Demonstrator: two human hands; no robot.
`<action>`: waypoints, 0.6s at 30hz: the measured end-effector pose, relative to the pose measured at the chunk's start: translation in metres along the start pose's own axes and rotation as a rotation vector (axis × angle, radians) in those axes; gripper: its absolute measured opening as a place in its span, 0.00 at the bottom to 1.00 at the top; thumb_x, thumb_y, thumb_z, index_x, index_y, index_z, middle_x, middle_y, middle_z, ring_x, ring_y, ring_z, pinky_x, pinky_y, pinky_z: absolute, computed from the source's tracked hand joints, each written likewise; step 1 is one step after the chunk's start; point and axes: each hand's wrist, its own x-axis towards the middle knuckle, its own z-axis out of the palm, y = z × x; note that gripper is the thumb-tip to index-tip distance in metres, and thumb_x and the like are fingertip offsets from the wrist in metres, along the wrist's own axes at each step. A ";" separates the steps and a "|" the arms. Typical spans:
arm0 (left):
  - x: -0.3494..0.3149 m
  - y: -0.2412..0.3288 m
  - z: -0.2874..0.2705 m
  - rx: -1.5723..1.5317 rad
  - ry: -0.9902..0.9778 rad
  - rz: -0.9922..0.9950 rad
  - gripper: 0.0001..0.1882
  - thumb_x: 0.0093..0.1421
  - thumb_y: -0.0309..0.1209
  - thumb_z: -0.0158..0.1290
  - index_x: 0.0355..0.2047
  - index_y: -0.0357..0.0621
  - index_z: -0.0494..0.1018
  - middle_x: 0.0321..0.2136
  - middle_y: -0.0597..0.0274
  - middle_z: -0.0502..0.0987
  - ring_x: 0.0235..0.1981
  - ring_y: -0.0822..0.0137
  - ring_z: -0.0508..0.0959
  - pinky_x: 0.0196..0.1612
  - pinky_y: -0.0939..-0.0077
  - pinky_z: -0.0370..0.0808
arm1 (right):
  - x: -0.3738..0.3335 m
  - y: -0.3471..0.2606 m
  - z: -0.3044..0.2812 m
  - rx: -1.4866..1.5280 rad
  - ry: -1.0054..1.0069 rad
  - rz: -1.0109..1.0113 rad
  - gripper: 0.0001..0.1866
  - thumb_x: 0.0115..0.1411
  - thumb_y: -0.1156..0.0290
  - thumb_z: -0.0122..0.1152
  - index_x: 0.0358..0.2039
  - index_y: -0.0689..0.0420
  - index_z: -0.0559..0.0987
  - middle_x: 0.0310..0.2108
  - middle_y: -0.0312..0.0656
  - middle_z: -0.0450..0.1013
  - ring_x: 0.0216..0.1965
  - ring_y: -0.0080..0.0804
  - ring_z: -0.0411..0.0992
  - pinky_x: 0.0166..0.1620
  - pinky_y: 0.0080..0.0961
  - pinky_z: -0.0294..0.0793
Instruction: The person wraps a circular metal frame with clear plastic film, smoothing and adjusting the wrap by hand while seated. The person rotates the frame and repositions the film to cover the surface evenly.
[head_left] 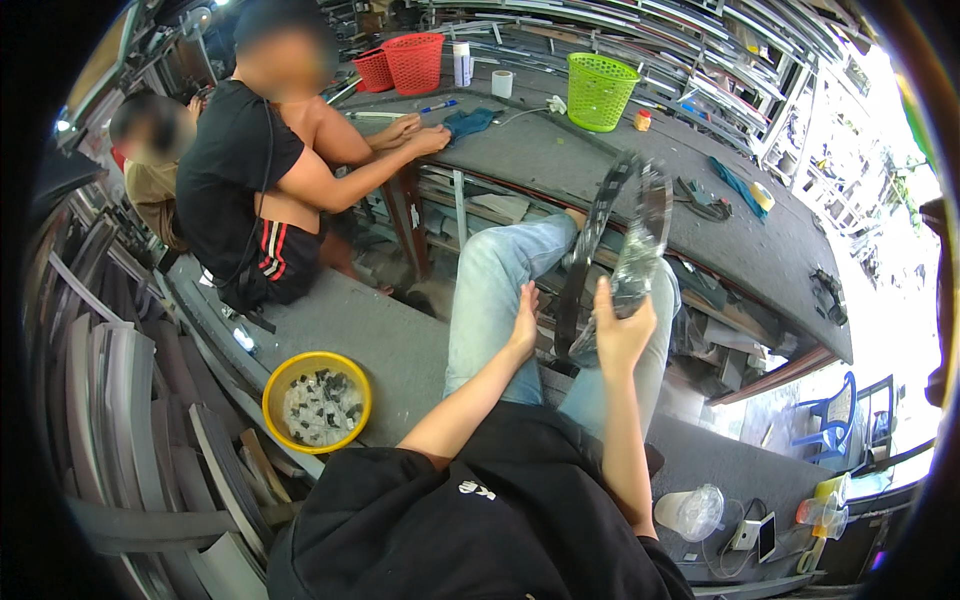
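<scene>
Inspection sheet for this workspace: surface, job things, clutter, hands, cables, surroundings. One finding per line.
Surface: dark worktable, items scattered on it.
Job's things: dark, shiny strip bundle, partly blurred.
Clutter: green basket, red baskets, yellow basin of small clear and black pieces.
Hands: right hand grips the bundle; left hand open beside it.
Cables: white cable on worktable.
Surroundings: co-worker at left; blue chair at right.

L hand (526, 318) upright, fingers together & extended, palm twd R; R hand (625, 328) curled tight, thumb up; bare forearms (464, 412) angled fwd.
</scene>
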 end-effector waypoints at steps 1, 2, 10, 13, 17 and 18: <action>0.000 0.001 0.001 -0.003 0.009 -0.013 0.44 0.64 0.66 0.24 0.70 0.49 0.42 0.70 0.51 0.44 0.71 0.52 0.42 0.69 0.55 0.37 | -0.004 0.003 0.006 -0.086 -0.049 0.069 0.14 0.53 0.68 0.70 0.34 0.66 0.78 0.26 0.45 0.78 0.27 0.29 0.77 0.34 0.26 0.74; 0.000 0.002 0.001 -0.002 0.007 -0.010 0.44 0.64 0.66 0.24 0.70 0.49 0.42 0.70 0.52 0.44 0.71 0.52 0.43 0.69 0.55 0.37 | -0.008 0.005 0.011 -0.194 -0.134 0.124 0.15 0.53 0.67 0.70 0.33 0.66 0.78 0.26 0.46 0.78 0.28 0.30 0.78 0.34 0.27 0.75; -0.001 0.003 0.002 0.016 0.009 -0.010 0.44 0.64 0.66 0.24 0.70 0.50 0.43 0.70 0.52 0.45 0.70 0.52 0.44 0.69 0.55 0.39 | 0.006 -0.006 -0.007 -0.034 0.033 -0.046 0.11 0.56 0.71 0.67 0.33 0.66 0.77 0.24 0.40 0.77 0.23 0.23 0.73 0.30 0.25 0.72; -0.001 0.002 0.001 0.028 -0.005 0.004 0.44 0.64 0.66 0.24 0.70 0.49 0.43 0.70 0.52 0.45 0.70 0.52 0.44 0.69 0.55 0.39 | -0.008 -0.011 -0.001 0.003 -0.018 0.048 0.13 0.54 0.70 0.69 0.34 0.66 0.78 0.26 0.42 0.78 0.25 0.24 0.75 0.32 0.25 0.74; 0.000 -0.001 0.002 0.000 0.033 -0.018 0.44 0.64 0.67 0.24 0.70 0.49 0.44 0.70 0.52 0.46 0.70 0.52 0.45 0.69 0.56 0.39 | -0.023 -0.009 0.016 -0.267 -0.170 0.195 0.17 0.52 0.66 0.71 0.34 0.66 0.77 0.25 0.45 0.78 0.26 0.26 0.76 0.33 0.27 0.75; 0.001 -0.002 0.002 0.016 0.030 -0.004 0.45 0.63 0.67 0.24 0.70 0.48 0.44 0.69 0.51 0.46 0.70 0.52 0.45 0.69 0.55 0.40 | -0.022 -0.008 0.014 -0.177 -0.114 0.132 0.18 0.52 0.64 0.71 0.36 0.66 0.78 0.27 0.47 0.78 0.28 0.35 0.77 0.36 0.32 0.74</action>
